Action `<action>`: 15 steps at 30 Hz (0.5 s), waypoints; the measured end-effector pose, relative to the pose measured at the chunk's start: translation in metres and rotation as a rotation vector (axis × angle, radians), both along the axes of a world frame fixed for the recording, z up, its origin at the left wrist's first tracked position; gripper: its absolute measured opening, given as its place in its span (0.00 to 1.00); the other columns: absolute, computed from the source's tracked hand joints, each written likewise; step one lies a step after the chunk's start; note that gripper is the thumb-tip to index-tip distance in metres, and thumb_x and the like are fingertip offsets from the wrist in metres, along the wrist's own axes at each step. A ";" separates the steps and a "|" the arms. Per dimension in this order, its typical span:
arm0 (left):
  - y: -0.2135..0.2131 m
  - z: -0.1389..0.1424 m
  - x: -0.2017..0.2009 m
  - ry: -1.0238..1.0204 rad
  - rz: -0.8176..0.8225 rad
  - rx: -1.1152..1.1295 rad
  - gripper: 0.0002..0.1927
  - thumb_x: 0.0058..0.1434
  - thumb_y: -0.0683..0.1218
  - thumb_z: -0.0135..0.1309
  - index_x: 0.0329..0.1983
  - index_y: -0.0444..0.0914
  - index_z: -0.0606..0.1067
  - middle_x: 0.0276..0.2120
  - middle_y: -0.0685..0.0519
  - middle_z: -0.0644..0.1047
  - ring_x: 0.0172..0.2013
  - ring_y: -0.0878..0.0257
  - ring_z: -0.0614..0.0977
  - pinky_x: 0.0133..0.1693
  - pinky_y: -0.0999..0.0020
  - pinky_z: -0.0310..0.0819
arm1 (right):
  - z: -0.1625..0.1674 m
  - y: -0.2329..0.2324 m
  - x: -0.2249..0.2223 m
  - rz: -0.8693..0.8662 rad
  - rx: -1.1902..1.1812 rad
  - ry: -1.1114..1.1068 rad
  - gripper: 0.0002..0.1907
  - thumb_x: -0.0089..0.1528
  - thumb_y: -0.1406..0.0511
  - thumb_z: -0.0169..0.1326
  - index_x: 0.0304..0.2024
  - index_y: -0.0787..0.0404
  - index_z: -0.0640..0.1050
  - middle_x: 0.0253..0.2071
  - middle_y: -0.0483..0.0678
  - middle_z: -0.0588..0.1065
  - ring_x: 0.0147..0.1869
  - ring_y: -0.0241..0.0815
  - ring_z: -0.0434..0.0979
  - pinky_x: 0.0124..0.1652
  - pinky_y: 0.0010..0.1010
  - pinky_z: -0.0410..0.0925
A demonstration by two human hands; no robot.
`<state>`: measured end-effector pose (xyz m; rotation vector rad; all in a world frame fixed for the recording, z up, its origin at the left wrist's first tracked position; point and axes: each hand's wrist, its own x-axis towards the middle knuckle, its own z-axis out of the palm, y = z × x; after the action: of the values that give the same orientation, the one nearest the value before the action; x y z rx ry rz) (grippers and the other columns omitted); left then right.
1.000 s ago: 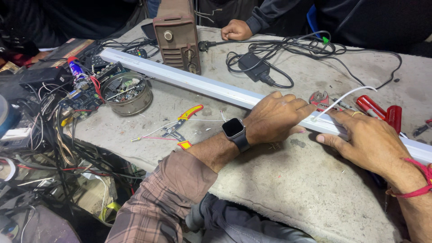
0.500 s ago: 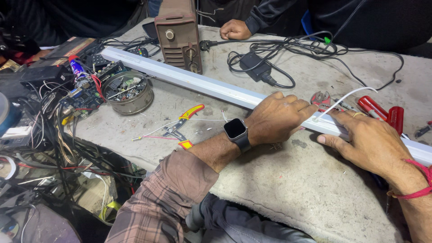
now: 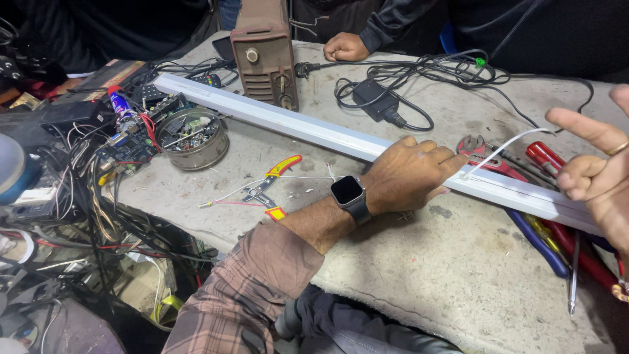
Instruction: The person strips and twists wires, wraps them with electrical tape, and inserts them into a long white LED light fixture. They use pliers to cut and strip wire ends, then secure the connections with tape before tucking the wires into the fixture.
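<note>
Head view: one left hand (image 3: 409,176) pressed flat on one white tube (image 3: 314,128), right hand (image 3: 599,177) lifted, grip loosely spread.

I count two hands of my own, left hand (image 3: 409,176) and right hand (image 3: 599,177), plus one co-worker's hand (image 3: 346,47). One long white tube-light fitting (image 3: 295,122), one white wire (image 3: 504,149), one smartwatch (image 3: 348,195), one round metal tin (image 3: 193,137), one brown metal box (image 3: 262,49), one black power adapter (image 3: 372,97).
</note>
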<state>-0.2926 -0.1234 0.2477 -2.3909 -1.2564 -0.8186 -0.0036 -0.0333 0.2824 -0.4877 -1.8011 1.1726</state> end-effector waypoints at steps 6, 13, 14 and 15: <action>-0.004 0.003 0.001 -0.006 -0.016 -0.046 0.31 0.55 0.54 0.64 0.59 0.37 0.74 0.44 0.50 0.82 0.44 0.58 0.82 0.42 0.59 0.72 | -0.007 -0.022 -0.017 -0.288 0.188 -0.187 0.46 0.70 0.36 0.28 0.78 0.60 0.59 0.41 0.70 0.74 0.36 0.36 0.81 0.38 0.25 0.76; -0.006 0.008 0.000 0.012 -0.009 -0.066 0.31 0.55 0.53 0.65 0.59 0.36 0.74 0.44 0.50 0.82 0.44 0.57 0.82 0.42 0.59 0.71 | 0.023 -0.060 -0.036 -0.241 0.540 -0.385 0.55 0.64 0.30 0.27 0.46 0.74 0.79 0.59 0.68 0.75 0.18 0.34 0.67 0.22 0.25 0.60; -0.006 0.008 0.000 0.026 0.005 -0.081 0.30 0.55 0.53 0.65 0.59 0.36 0.74 0.44 0.50 0.82 0.44 0.57 0.82 0.42 0.59 0.71 | 0.024 -0.060 -0.036 -0.228 0.502 -0.360 0.55 0.64 0.29 0.26 0.47 0.72 0.79 0.58 0.66 0.75 0.20 0.33 0.68 0.22 0.24 0.60; -0.006 0.008 0.000 0.010 -0.002 -0.056 0.30 0.55 0.52 0.65 0.59 0.36 0.74 0.44 0.49 0.82 0.44 0.57 0.82 0.43 0.59 0.71 | 0.024 -0.058 -0.034 -0.212 0.461 -0.335 0.55 0.64 0.29 0.25 0.48 0.71 0.79 0.56 0.64 0.75 0.21 0.32 0.68 0.22 0.22 0.60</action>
<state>-0.2930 -0.1293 0.2553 -2.4367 -1.2895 -0.7810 -0.0379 -0.0916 0.3068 -0.6061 -2.1635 0.5241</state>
